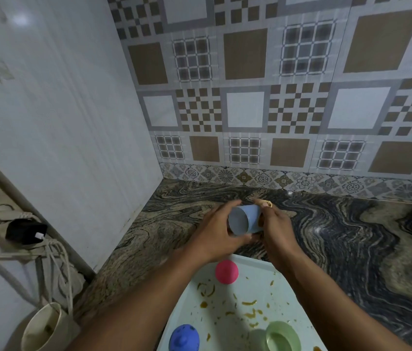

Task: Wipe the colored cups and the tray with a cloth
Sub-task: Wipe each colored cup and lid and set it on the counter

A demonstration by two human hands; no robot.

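A pale blue cup [244,220] lies on its side in the air above the counter, its mouth turned toward me. My left hand [215,231] grips it at the rim end. My right hand [276,226] holds the base end, and a bit of tan cloth [265,203] shows at its fingertips. Below the hands is a light tray [291,287] smeared with brown stains. On the tray stand an upside-down pink cup [226,271], a dark blue item [184,338] and a green cup [282,336], mouth up.
The dark marbled counter [352,236] runs to a patterned tile wall behind and a white panel on the left. At the far left a power strip with a black plug [26,231] and white cords hangs above a beige bag [45,328].
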